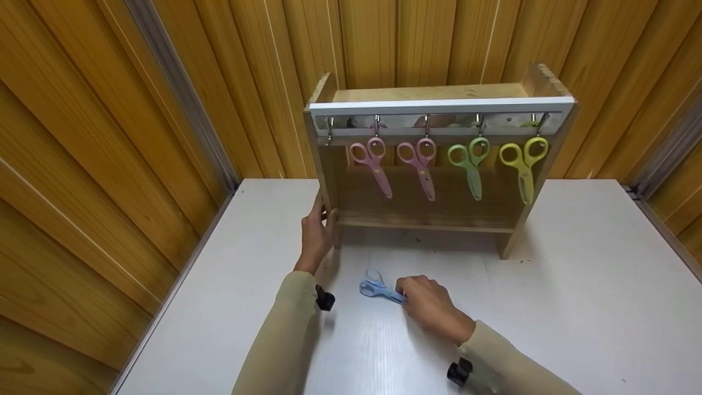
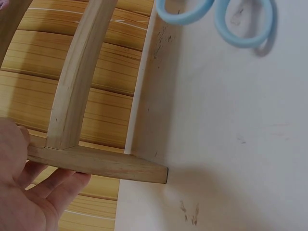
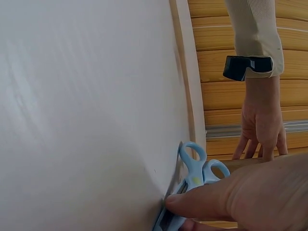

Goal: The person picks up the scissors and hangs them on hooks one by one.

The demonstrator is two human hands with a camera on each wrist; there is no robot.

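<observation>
My right hand (image 1: 430,304) pinches a pair of light blue scissors (image 1: 378,288) by the blade end, low over the white tabletop. In the right wrist view the thumb lies across the blades, and the handle loops of the scissors (image 3: 195,166) point away from the hand. My left hand (image 1: 317,233) holds the left side panel of a wooden rack (image 1: 425,225) near its lower shelf. The left wrist view shows the fingers of that hand (image 2: 33,187) around the wooden side panel (image 2: 110,163).
On the rack's metal hook rail (image 1: 444,104) hang two pink scissors (image 1: 375,164), (image 1: 421,167), a green pair (image 1: 470,167) and a yellow pair (image 1: 525,167). A leftmost hook (image 1: 329,131) sits beside them. Wood-patterned walls (image 1: 109,137) enclose the white table (image 1: 592,307).
</observation>
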